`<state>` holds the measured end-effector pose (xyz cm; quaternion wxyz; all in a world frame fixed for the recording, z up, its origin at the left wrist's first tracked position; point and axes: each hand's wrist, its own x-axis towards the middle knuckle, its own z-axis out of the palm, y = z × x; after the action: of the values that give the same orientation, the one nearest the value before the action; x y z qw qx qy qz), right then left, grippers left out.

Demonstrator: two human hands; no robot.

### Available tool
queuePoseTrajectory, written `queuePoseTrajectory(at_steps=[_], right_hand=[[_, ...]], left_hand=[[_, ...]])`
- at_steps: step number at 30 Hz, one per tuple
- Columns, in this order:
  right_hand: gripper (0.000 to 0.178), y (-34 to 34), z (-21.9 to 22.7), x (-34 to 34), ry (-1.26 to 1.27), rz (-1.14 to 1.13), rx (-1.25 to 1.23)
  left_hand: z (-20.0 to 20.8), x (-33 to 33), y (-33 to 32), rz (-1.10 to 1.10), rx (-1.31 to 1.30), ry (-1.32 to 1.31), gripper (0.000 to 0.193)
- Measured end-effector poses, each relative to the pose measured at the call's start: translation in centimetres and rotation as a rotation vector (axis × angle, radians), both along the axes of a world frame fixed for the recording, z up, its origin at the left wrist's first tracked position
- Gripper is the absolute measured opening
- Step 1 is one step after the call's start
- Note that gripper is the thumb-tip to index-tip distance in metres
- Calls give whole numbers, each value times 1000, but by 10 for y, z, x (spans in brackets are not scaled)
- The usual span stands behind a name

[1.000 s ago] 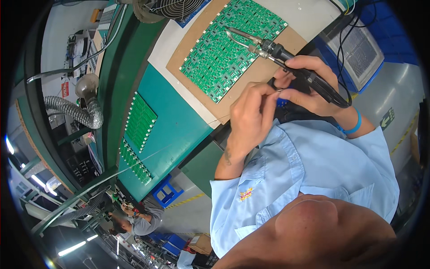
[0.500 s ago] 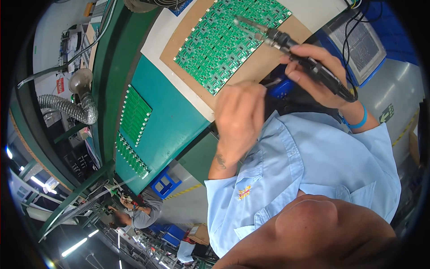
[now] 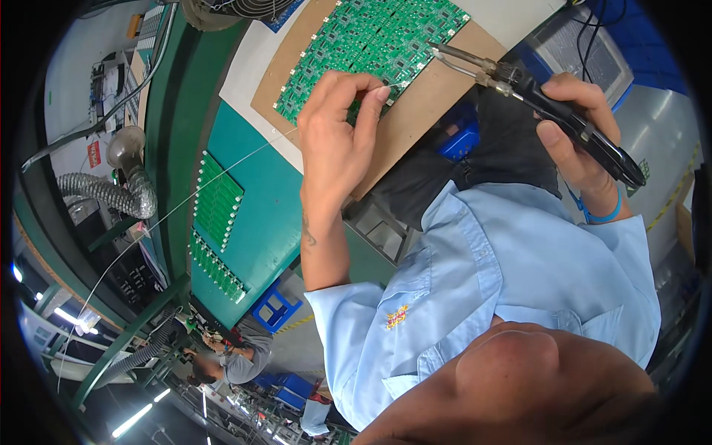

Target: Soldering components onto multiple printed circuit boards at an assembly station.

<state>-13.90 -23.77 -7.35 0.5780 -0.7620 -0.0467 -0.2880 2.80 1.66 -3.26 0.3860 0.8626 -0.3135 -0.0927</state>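
I am pinching a thin silvery solder wire between the thumb and fingertips of my left hand, feeding its end toward the near edge of the green circuit board panel. My right hand is closed around the black handle of the soldering iron, its metal tip angled down at the panel's right corner. To do this well, I judge that wire and tip should be meeting on the same pad, with the iron warming the joint first and the wire touching the joint rather than the tip, and both hands staying steady and low.

The panel is lying on a brown cardboard sheet, matte and flat, which is resting on a white mat on the tabletop, whose surface is smooth teal. The panel is a grid of small identical boards, glossy green with pale dots along its edges. Two more green panels are lying well apart to the left. A ribbed grey hose is curving beyond them, flexible and dull metallic.
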Motion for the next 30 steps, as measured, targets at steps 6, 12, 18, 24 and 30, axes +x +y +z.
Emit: queuePoseTrajectory(at_steps=[6,12,18,24,30], right_hand=[[37,5,15,4,8,161,-146],[36,23,15,19,-42,152,-164],[35,31,14,25,-60,139,-219],[35,34,11,30,-64,140,-232],[35,33,11,32,-37,147,-294]], left_hand=[[-11,21,23,-174,-55,-63,5],[-4,20,27,-116,4,159,5],[-7,22,26,-165,21,99,3],[-10,25,25,-182,5,96,1],[-7,29,25,-210,18,117,5]])
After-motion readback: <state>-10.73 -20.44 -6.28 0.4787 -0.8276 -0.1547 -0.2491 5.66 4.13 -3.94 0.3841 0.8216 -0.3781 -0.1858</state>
